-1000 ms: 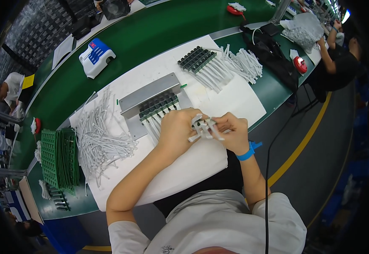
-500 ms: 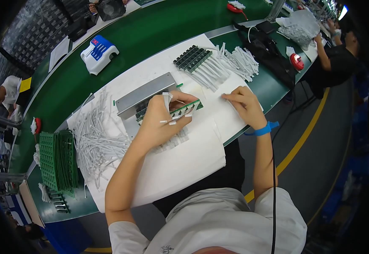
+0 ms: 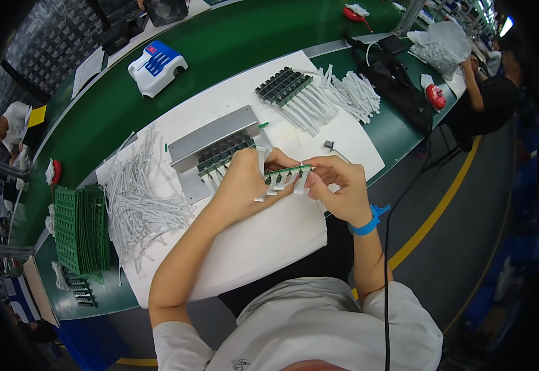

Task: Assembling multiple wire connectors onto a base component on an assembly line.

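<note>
While our forearms come up from the lower middle of the frame, we hold a green strip with white cable pieces (image 3: 286,176) between both hands at the centre of the picture, just above the white sheet (image 3: 251,247) that covers the counter (image 3: 232,43). Our left hand (image 3: 241,188) has its fingers closed around the left end of the strip, and our right hand (image 3: 337,185) pinches the right end, fingers closed on it; a blue wristband (image 3: 368,221) sits on the right wrist. White stubs hang down from the strip between the two hands.

Just beyond the left hand, a grey metal fixture (image 3: 210,141) lies on the sheet with a row of dark connectors (image 3: 225,153) along its near edge. To the left of centre, a loose heap of white cables (image 3: 143,204) spreads over the sheet, and further left a stack of green boards (image 3: 81,229) stands on the green counter.

Above and right of centre lies a second set of dark connectors with white cables (image 3: 309,96). A black bag (image 3: 393,93) lies at upper right, a white and blue device (image 3: 156,66) sits at upper left, and another person (image 3: 488,102) works at the far right edge.
</note>
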### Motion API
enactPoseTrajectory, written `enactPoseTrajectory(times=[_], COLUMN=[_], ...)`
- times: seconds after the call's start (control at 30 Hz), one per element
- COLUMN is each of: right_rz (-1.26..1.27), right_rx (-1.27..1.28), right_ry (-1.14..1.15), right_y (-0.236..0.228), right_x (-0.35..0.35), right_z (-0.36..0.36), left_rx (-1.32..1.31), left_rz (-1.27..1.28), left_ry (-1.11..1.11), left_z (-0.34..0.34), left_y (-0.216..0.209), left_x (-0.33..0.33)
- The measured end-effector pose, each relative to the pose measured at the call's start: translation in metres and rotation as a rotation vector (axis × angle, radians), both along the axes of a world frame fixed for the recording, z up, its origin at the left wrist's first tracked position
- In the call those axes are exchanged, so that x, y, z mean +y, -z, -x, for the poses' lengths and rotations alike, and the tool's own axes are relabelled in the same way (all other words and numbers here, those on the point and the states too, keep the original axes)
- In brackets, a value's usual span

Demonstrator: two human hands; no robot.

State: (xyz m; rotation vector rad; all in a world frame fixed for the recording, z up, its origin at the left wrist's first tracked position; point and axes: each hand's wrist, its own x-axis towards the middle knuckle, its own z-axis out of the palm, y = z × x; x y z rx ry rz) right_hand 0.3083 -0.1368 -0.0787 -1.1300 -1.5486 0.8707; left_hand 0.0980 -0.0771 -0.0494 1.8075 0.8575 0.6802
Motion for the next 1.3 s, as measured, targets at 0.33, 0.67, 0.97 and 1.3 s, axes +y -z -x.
enactPoseTrajectory(times=[0.33, 0.67, 0.97, 1.3], right_rz=[0.16, 0.144, -0.03, -0.28], right_rx=[0.145, 0.017, -0.056, -0.477], right_ry=[-0.025, 0.04, 0.247, 0.219], right_y=[0.013, 0.014, 0.022, 0.022], right_x=[-0.001, 0.0, 0.006, 0.025], right_z=[0.001, 0.004, 0.002, -0.054], left_rx=[0.02, 0.017, 0.0, -0.121], left_rz=[0.038, -0.059, -0.284, -0.226], left_ry=[-0.027, -0.022, -0.194, -0.257], left_z=[-0.005, -0.007, -0.007, 0.0], left_y=[0.0, 0.004, 0.021, 0.004], left_x=[-0.002, -0.004, 0.002, 0.007])
